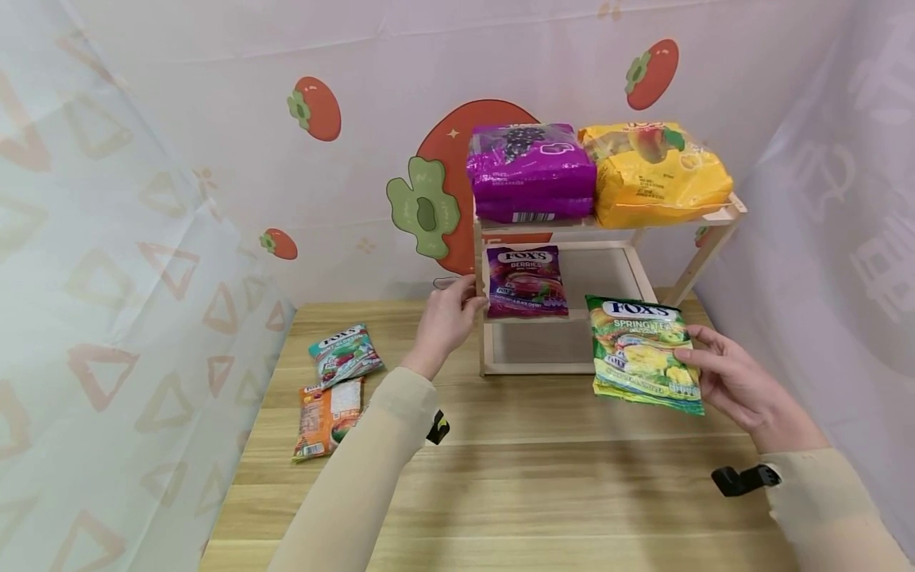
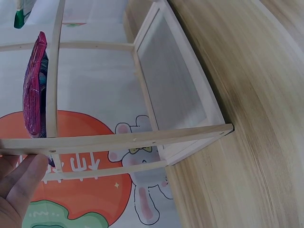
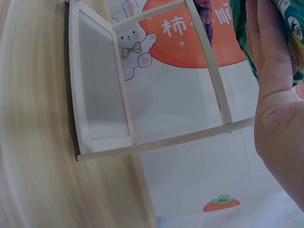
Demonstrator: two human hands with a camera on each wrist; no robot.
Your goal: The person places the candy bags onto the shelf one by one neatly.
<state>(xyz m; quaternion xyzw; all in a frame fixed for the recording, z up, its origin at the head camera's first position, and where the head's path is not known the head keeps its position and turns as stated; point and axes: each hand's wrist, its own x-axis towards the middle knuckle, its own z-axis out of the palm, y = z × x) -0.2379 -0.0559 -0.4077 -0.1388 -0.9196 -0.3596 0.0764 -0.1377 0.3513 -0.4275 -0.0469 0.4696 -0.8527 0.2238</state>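
My right hand [image 1: 732,373] holds a green Fox's Spring Tea candy bag [image 1: 643,357] by its right edge, thumb on the front. The bag hangs upright before the right part of a two-tier wooden shelf [image 1: 525,369]. At the shelf's front left post, my left hand [image 1: 449,318] grips the wood with thumb and fingers, level with the middle tier. Just inside that post, a purple Fox's Berries candy bag [image 1: 526,282] leans on the middle tier. In the left wrist view the berries bag [image 2: 34,90] shows edge-on beyond the post.
A large purple bag [image 1: 532,175] and a yellow bag [image 1: 661,179] fill the top tier. On the wooden table [image 1: 529,477], a teal candy bag [image 1: 345,353] and an orange one [image 1: 327,417] lie at left. Printed cloth walls [image 1: 400,71] enclose the back and sides.
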